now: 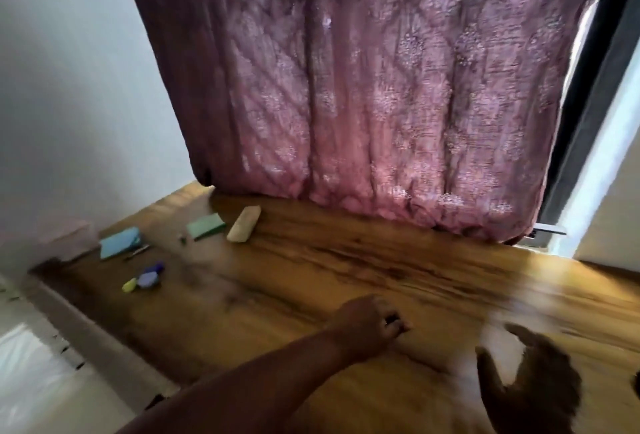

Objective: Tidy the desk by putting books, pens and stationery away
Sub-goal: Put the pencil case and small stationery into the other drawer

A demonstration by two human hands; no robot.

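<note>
Nearest, right hand [530, 381] spread open over a pale, motion-blurred patch, fingers [519, 331] splayed and holding nothing that can be made out; beside it, left hand [372, 328] curled into a loose fist low over the wooden tabletop [346, 271], fingers bent inward around something small and dark, too blurred to name; cannot tell whether it is truly gripped. Likely a reach toward the scattered stationery at far left; best done by steadying the head first, then sweeping leftward low over the wood, taking the small pieces in a pinch rather than a rake. Further out, left of centre, a cluster of yellow and purple erasers [143, 280], touching one another; beyond them a dark pen [138, 252] lying just beside a blue notepad [119, 242]; further still a green notepad [205, 226] with a tiny dark item near its left corner, and a cream case [244, 223] tilted just to its right. At the back, a mauve patterned curtain [381, 87] draping onto the tabletop's far edge, near the case but not over it; nothing standing between the hands and the things, only open wood; loose small pieces liable to skid or roll off the left edge.
</note>
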